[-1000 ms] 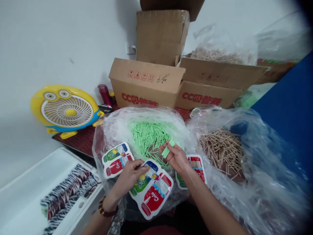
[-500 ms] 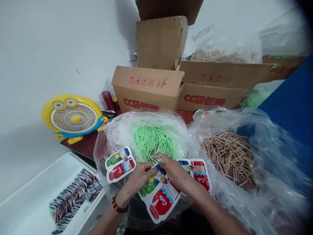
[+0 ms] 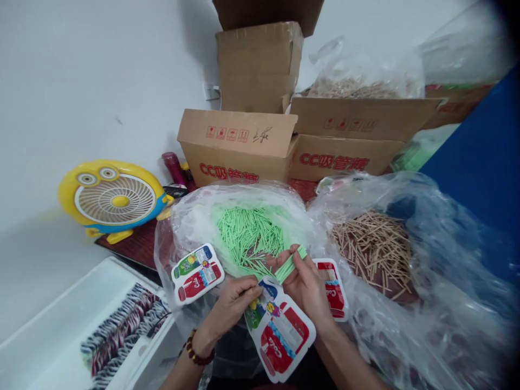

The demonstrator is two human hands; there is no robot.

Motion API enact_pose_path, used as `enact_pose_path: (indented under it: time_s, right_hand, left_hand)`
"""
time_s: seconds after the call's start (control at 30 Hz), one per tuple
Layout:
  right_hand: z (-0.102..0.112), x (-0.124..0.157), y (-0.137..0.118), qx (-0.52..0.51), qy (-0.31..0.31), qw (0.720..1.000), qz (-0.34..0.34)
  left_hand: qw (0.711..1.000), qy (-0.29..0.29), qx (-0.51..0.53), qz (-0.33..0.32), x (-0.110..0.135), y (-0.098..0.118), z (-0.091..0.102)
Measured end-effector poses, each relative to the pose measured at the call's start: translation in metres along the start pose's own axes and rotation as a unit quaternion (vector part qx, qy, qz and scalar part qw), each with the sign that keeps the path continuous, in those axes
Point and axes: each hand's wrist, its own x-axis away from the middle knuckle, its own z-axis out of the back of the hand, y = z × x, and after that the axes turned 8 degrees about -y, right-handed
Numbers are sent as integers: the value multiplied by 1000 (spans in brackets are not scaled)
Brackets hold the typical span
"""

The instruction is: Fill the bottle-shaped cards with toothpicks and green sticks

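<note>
My left hand (image 3: 238,302) pinches the top corner of a flat printed packet (image 3: 281,341) with green and red bottle pictures and the word Cola. In my right hand (image 3: 305,292) is a small bunch of light green sticks (image 3: 291,264), gripped between thumb and fingers just above the packet. Behind the hands, a loose pile of green sticks (image 3: 252,233) lies in an opened clear plastic bag (image 3: 190,216). One similar packet (image 3: 197,273) lies to the left on the plastic. Another packet (image 3: 333,290) is at the right, partly covered by my right hand.
Brown sticks (image 3: 374,249) lie in a second plastic bag (image 3: 439,216) at the right. A white foam box (image 3: 52,303) with striped packets stands at the lower left. A yellow fan (image 3: 117,197) sits at the left edge. Cardboard boxes (image 3: 235,146) line the back.
My right hand has turned palm up and drawn back from the packet's top, now showing the green sticks. The packet has tilted and shifted slightly right. The whole view has shifted a little.
</note>
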Motion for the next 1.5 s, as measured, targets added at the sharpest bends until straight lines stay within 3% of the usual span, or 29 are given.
enact_pose_path:
  time_s: [0.17, 0.3, 0.47, 0.57, 0.63, 0.7, 0.77, 0.83, 1.0, 1.1, 1.23, 1.4, 1.5]
  right_hand:
    - [-7, 14, 6, -31, 53, 998, -14]
    - [-5, 22, 6, 4, 54, 997, -59]
    - [3, 13, -1, -21, -106, 991, -78]
    - [10, 5, -14, 80, -167, 981, -60]
    - [15, 4, -22, 228, -201, 951, -56]
    - [18, 5, -27, 364, -240, 898, -54]
    - [20, 6, -27, 434, -280, 855, -43]
    - [20, 6, -26, 462, -304, 833, -32]
    - [19, -5, -30, 484, -239, 840, -46]
    - [20, -11, -32, 503, -250, 826, -47]
    - [25, -18, -32, 497, -242, 833, -41]
    - [26, -24, -31, 442, -256, 858, -59]
    - [26, -27, -29, 445, -264, 854, -55]
  left_hand:
    - [1000, -4, 27, 9, -1, 1, -6]
    - [998, 21, 52, 17, -2, -3, -7]
    - [984, 16, 169, 47, -3, -11, -7]
    - [978, 40, 197, 55, -3, -18, -7]
    - [974, 52, 213, 55, -3, -21, -6]
    - [972, 63, 223, 49, -3, -22, -6]
    - [970, 74, 227, 48, -4, -22, -5]
    - [966, 84, 238, 48, -5, -23, -5]
    - [953, 117, 277, 30, -6, -25, -7]
    - [942, 101, 319, 17, -7, -23, -7]
    - [933, 50, 355, 37, -8, -17, -7]
    - [930, 67, 359, 50, -7, -12, -6]
    - [944, 70, 319, 44, -7, -12, -6]
